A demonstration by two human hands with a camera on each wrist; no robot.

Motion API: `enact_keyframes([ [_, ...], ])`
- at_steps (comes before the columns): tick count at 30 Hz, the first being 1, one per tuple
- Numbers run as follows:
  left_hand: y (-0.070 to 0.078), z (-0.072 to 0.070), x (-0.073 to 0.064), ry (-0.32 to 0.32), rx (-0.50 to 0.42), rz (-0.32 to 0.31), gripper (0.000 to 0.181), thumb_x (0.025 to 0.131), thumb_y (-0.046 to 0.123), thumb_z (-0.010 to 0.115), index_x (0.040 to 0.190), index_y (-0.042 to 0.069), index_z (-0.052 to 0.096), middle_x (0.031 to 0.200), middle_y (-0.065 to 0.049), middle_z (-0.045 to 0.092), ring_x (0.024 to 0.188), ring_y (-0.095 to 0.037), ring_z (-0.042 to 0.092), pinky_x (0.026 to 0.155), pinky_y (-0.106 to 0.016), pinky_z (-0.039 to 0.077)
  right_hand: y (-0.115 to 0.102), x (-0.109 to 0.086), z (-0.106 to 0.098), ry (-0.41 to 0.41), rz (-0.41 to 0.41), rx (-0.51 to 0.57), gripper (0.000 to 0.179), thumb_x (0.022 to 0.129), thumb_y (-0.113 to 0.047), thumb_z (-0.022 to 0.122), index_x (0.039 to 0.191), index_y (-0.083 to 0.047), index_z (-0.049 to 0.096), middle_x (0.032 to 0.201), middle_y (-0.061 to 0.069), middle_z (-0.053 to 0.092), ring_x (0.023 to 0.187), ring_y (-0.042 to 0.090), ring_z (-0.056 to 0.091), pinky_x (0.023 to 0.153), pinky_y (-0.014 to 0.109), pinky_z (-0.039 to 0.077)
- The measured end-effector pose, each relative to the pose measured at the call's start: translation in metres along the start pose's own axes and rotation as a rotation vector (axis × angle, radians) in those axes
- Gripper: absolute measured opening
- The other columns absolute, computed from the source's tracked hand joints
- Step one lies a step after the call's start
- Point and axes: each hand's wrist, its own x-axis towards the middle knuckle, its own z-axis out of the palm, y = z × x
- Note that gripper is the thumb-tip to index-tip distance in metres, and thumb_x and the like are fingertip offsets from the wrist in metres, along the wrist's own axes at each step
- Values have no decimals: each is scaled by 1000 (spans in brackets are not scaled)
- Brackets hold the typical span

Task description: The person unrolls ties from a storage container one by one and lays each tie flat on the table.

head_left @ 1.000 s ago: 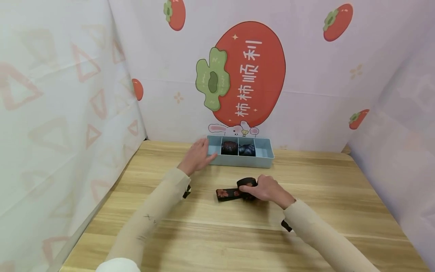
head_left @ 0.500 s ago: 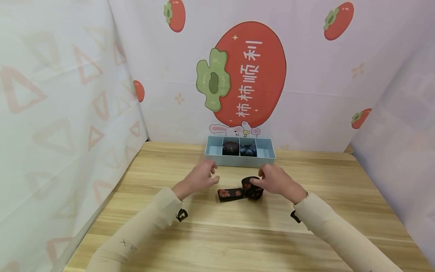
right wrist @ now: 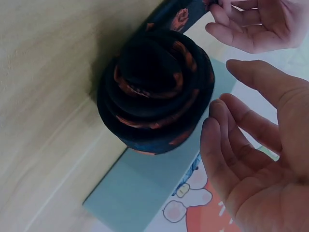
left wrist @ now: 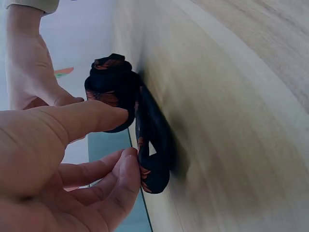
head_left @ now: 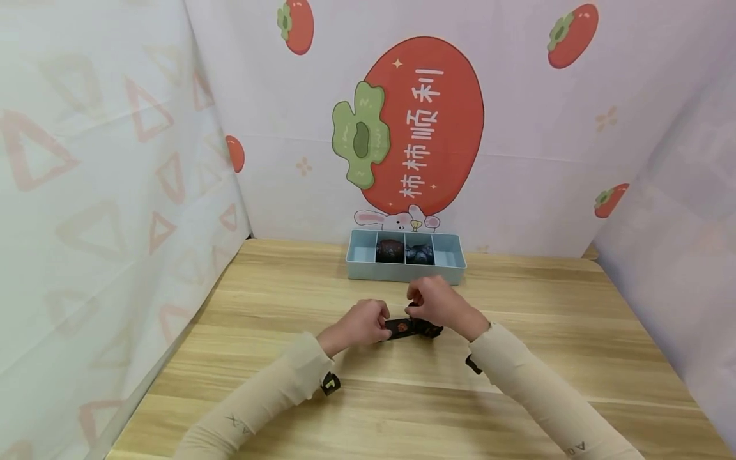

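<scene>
A black necktie (head_left: 400,328) with orange-red flowers lies partly rolled on the wooden table. Its coil (right wrist: 154,92) is at the right, and a short flat length runs left to a folded end (left wrist: 155,180). My left hand (head_left: 362,322) is at that folded end; in the left wrist view its bent fingertips touch the fabric, and the thumb is spread apart from them. Above the coil is my right hand (head_left: 439,303). The right wrist view shows its fingers (right wrist: 217,150) loosely bent beside the coil, with a gap to the thumb.
Behind the hands, against the patterned backdrop (head_left: 517,128), stands a light blue divided box (head_left: 402,273). Its two middle compartments hold a dark reddish roll (head_left: 390,251) and a dark blue roll (head_left: 420,254). A white sheet (head_left: 115,223) hangs along the left side.
The left hand has left the box and come down to the necktie's folded end. The right hand has let go of the coil and moved slightly left over it.
</scene>
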Motion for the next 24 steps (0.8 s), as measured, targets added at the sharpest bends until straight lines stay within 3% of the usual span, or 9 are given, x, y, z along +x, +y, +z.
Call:
enact_keyframes([
  [8,-5,8,0,-23,56,-17,20,84,3,84,100,0,72,84,-2,66,75,-11,56,72,-26,51,2,-1,10,1,87,-43,19,87,-20,88,86,-8,74,80,3,64,70,14,53,63,27,49],
  [16,-10,13,0,-23,96,-46,24,85,1,83,108,1,74,97,-5,70,84,-11,61,81,-29,57,4,-10,13,92,127,-98,33,81,-27,93,85,-7,68,80,4,58,71,16,51,61,28,46],
  [24,-16,10,-1,-12,89,-13,23,86,1,83,107,0,74,99,-9,73,85,-12,64,81,-30,59,10,-18,12,136,162,-93,36,81,-28,93,86,-6,65,80,4,59,69,16,50,61,28,44],
])
